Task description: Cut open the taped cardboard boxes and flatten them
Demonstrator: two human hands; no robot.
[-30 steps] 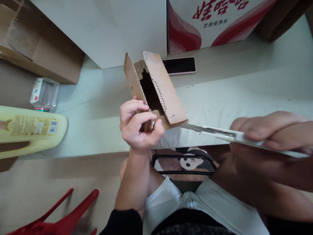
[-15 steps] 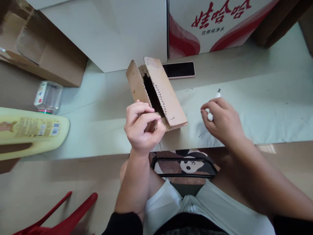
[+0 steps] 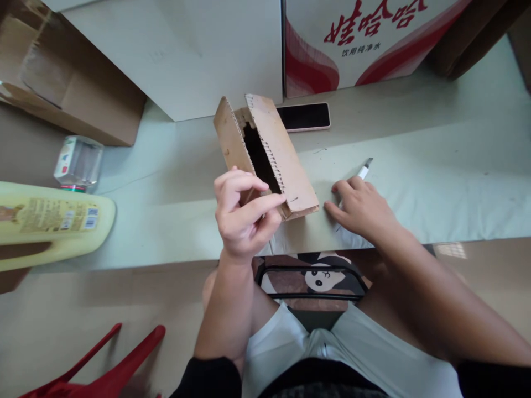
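My left hand (image 3: 243, 218) grips the near end of a folded corrugated cardboard piece (image 3: 286, 160), thumb and forefinger pinched at its lower edge. The piece stands tilted on the pale green table (image 3: 435, 166), with its dark hollow open toward me. My right hand (image 3: 363, 210) lies flat on the table just right of the cardboard, fingertips almost touching its corner. A white utility knife (image 3: 365, 168) lies on the table and pokes out from under that hand, blade end pointing away from me.
A dark phone (image 3: 305, 116) lies behind the cardboard. A red-and-white carton (image 3: 365, 38), a white box (image 3: 186, 50) and a brown box (image 3: 70, 83) line the back. A yellow bottle (image 3: 50, 218) and a small clear jar (image 3: 78, 163) sit left. A red chair (image 3: 103, 370) is below.
My right hand swung the knife from near the camera down onto the table, let it go, and now rests flat over it. My left forefinger has stretched along the cardboard's edge.
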